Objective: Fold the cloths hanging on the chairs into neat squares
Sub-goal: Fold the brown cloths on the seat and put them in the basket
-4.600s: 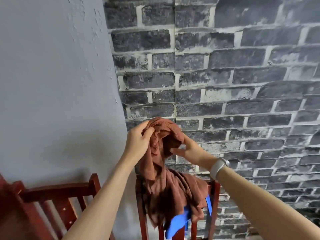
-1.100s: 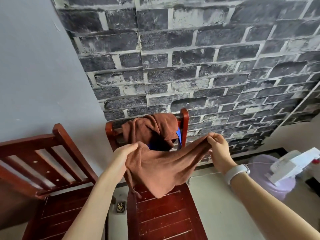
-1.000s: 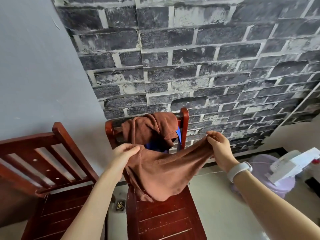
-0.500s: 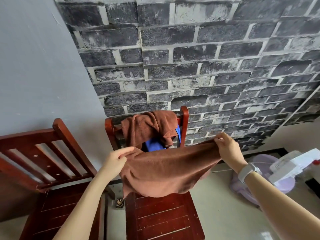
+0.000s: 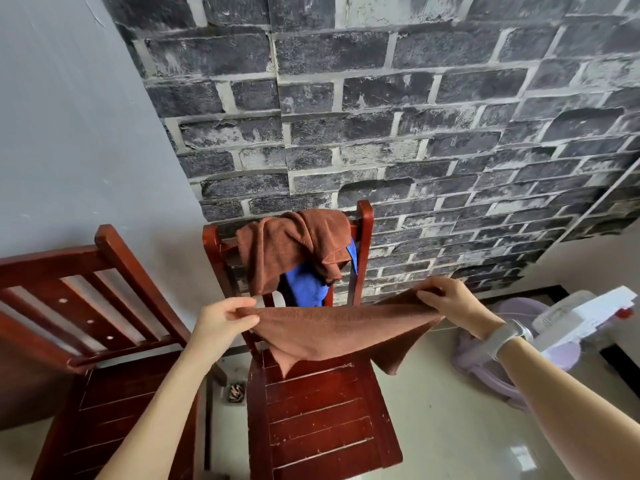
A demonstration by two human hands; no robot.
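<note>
1. You face a corner where a plain grey wall meets a dark brick-pattern wall; the floor is pale and glossy, with a lilac-and-white appliance at your right.
2. Count two red wooden chairs: the near chair ahead, the side chair to your left.
3. Count three cloths: the held brown cloth, a second brown cloth and a blue cloth under it, both draped over the near chair's backrest.
4. Your left hand and right hand each pinch a top corner of the held brown cloth, above the seat.
5. Since half a second ago, the top edge has been pulled tauter and the cloth hangs shorter.
</note>
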